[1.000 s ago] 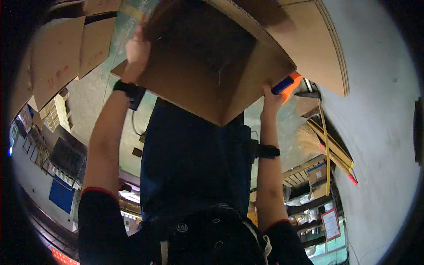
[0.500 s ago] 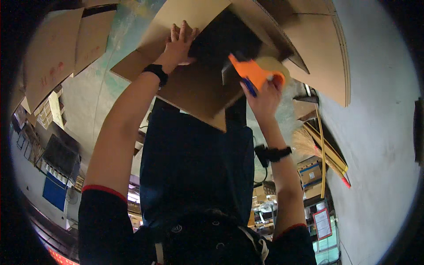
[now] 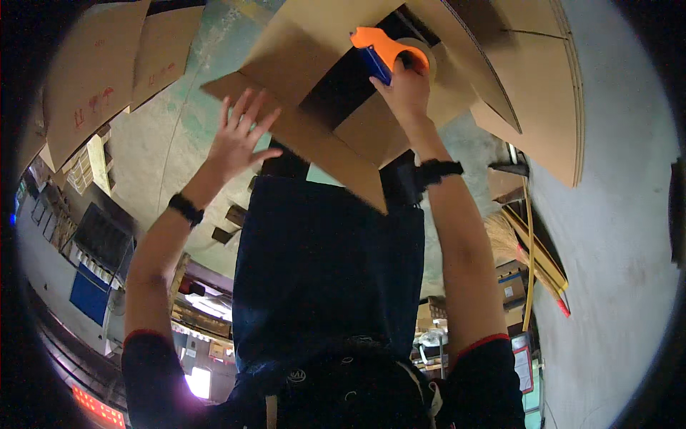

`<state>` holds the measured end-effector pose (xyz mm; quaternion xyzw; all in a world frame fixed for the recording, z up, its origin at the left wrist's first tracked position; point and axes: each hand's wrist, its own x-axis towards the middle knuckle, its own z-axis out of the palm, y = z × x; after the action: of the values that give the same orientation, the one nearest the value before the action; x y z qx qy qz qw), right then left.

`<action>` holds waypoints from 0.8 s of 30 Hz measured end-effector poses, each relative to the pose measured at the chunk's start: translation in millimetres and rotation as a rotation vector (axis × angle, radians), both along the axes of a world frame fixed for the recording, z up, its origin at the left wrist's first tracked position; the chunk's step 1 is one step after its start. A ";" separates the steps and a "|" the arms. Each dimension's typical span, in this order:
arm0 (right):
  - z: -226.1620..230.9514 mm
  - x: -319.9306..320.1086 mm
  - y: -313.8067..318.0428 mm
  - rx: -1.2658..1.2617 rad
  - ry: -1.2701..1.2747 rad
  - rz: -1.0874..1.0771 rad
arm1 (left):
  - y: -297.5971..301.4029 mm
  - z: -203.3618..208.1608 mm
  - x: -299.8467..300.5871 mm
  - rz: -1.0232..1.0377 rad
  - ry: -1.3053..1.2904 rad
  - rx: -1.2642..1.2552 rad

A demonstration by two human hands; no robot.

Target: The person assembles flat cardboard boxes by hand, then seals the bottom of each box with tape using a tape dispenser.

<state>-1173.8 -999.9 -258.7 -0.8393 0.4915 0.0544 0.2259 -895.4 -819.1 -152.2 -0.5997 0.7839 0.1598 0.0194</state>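
While the right hand (image 3: pixel 409 97) clasps the orange tape dispenser (image 3: pixel 386 47) over the right half of the open carton (image 3: pixel 379 132), I note the left hand (image 3: pixel 239 144) apart, outspread at the near-left edge; contact I cannot tell. Unbraced flaps (image 3: pixel 332 152) could shift if the dispenser bumps them.
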 end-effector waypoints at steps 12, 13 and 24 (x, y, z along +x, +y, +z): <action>157.3 -55.8 -142.9 0.140 -0.711 -0.560 | -96.9 -128.4 -92.4 1.131 -0.025 0.308; 120.3 -76.4 -137.1 0.130 -0.654 -0.586 | -100.6 -129.2 -97.8 1.100 -0.055 0.286; -6.0 -29.5 13.3 -0.017 -0.543 -0.218 | -106.8 -104.1 -86.1 0.502 -0.060 -0.022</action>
<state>-1203.2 -986.6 -264.7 -0.7674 0.5006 -0.2009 0.3467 -981.5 -925.9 -256.4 -0.7801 0.6113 0.1331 -0.0041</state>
